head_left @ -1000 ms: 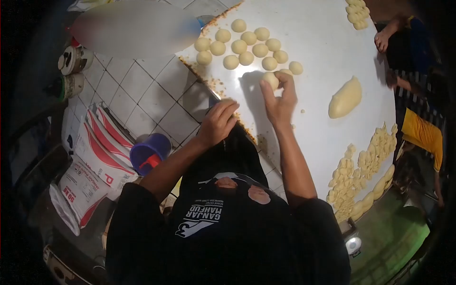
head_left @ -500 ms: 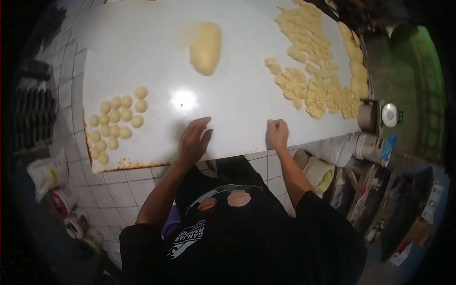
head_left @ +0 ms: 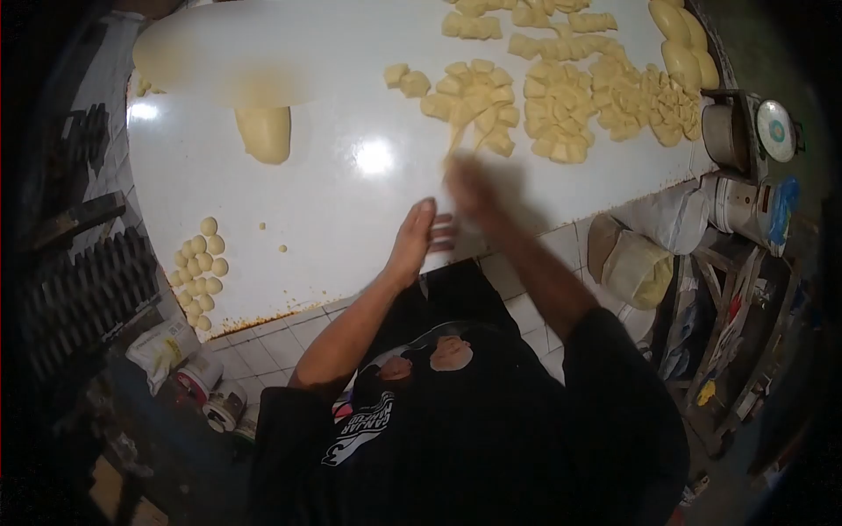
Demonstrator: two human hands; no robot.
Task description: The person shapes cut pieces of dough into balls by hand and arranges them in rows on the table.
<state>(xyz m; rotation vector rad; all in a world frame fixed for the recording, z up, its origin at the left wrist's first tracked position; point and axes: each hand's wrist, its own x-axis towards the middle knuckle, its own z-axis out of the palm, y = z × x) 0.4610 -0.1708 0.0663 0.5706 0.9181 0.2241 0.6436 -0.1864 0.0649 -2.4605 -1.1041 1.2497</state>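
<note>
My right hand [head_left: 471, 191], smeared by motion, is at the near edge of a cluster of cut dough pieces [head_left: 474, 92]. A stretched strip of dough [head_left: 455, 140] runs from the cluster into its fingers. My left hand [head_left: 414, 245] is just above the table's near side, left of the right hand, fingers apart and nothing seen in it. Several round dough balls [head_left: 204, 261] lie in a group at the table's left corner. Two small dough scraps [head_left: 282, 248] lie between them and my left hand. A large smooth dough lump [head_left: 266, 136] rests farther back.
The white table [head_left: 333, 228] has a rusty near edge. More cut dough [head_left: 559, 114] and long dough loaves [head_left: 678, 39] lie along the right. A weighing scale [head_left: 775, 130] stands beyond the right edge, with buckets [head_left: 737, 210] below. Dark racks [head_left: 79, 285] stand at left.
The view has turned to the right. My right hand has moved forward to the cut dough and has dough at its fingers. My left hand has come nearer to it. Two scraps now show.
</note>
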